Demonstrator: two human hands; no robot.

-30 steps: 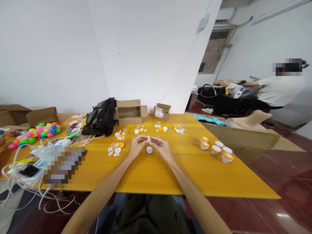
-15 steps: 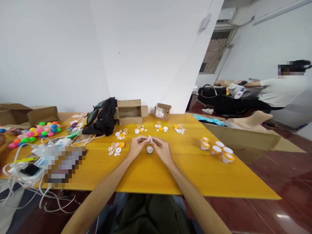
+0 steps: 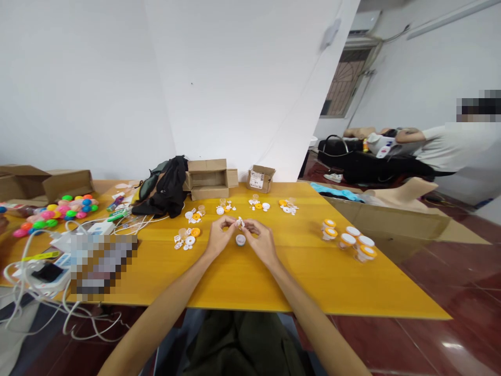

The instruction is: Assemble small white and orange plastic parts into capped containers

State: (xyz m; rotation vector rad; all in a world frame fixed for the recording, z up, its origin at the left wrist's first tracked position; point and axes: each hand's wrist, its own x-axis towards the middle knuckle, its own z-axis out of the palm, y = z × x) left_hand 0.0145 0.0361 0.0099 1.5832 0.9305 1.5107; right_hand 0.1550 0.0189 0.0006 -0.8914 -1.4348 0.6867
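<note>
Between my two hands is a small white plastic part (image 3: 240,223), too small to make out fully. My left hand (image 3: 219,236) pinches it from the left. From the other side, the fingers of my right hand (image 3: 260,238) close on it as well. Just below, a small round container (image 3: 240,240) stands on the table. To the left lies a cluster of loose white and orange plastic pieces, with a white disc (image 3: 190,241) and an orange ring (image 3: 195,232) among them. Farther back are several similar clusters, one with a white disc (image 3: 220,211).
Several clear jars with orange-and-white lids (image 3: 348,240) stand on the right of the wooden table (image 3: 313,282). Cardboard boxes (image 3: 207,180) and a black bag (image 3: 168,190) are at the back. Colourful balls (image 3: 50,215) and white cables (image 3: 70,313) lie left. A person (image 3: 450,141) sits far right.
The white part has turned slightly between my fingers, while both hands stay in nearly the same place. The person at the far right has shifted a little to the right.
</note>
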